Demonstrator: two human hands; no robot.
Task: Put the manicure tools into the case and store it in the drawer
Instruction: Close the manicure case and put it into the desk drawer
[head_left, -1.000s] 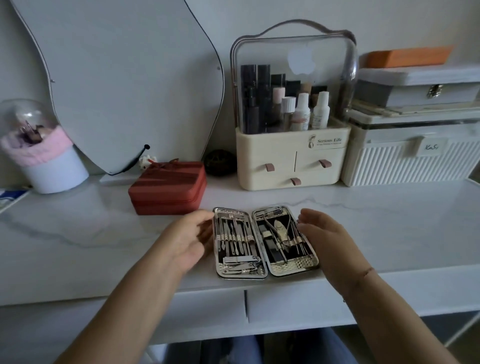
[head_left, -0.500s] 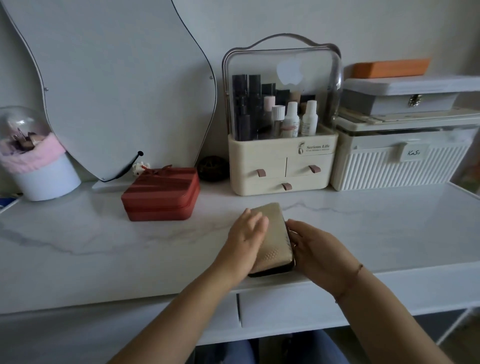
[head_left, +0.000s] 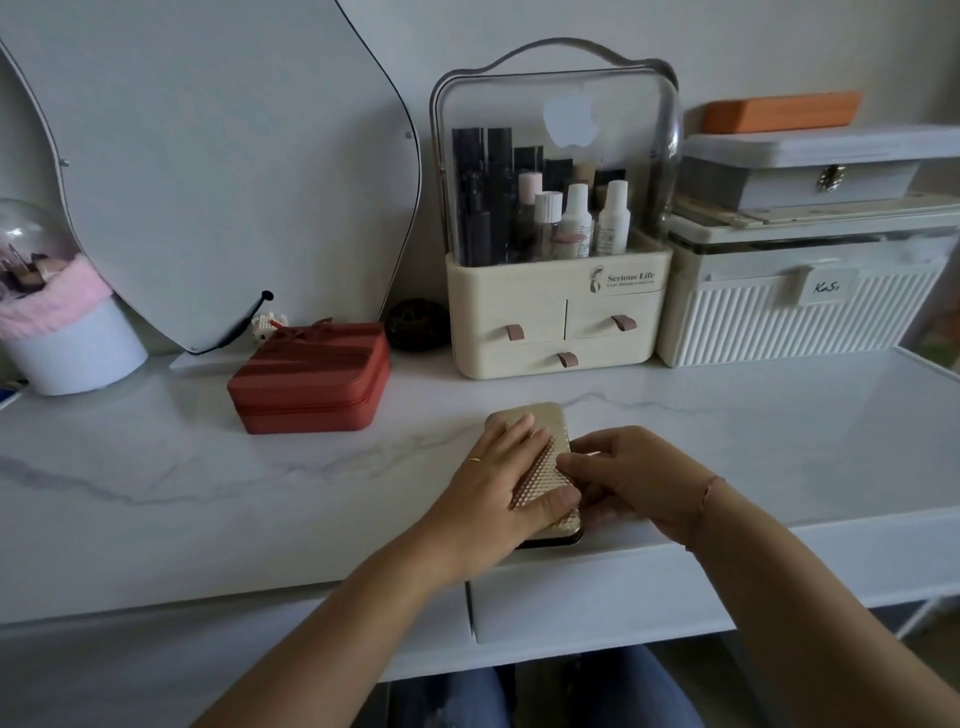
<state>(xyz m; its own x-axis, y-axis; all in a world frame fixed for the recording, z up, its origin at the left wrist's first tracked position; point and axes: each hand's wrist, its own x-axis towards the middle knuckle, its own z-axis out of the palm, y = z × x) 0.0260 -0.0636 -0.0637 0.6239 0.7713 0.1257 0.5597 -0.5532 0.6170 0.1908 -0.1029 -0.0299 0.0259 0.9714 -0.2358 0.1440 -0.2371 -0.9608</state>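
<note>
The gold textured manicure case (head_left: 544, 422) lies folded closed on the white marble tabletop (head_left: 753, 441), near the front edge. Its tools are hidden inside. My left hand (head_left: 496, 491) lies flat on the lid, with the fingers straight and the thumb across the near end. My right hand (head_left: 634, 478) is at the case's right edge, its fingers curled against that side. Below the tabletop, two white drawer fronts (head_left: 597, 608) sit closed, side by side.
A red zipped box (head_left: 311, 379) stands to the left of the case. Behind it are a cream cosmetics organiser (head_left: 556, 317), a ribbed white storage box (head_left: 800, 312), a curved mirror (head_left: 223, 171) and a white brush pot (head_left: 72, 348) at far left.
One second ago the case lay open with the tools showing. It has been folded closed; my left hand now lies flat on the lid and my right hand holds its right edge.
</note>
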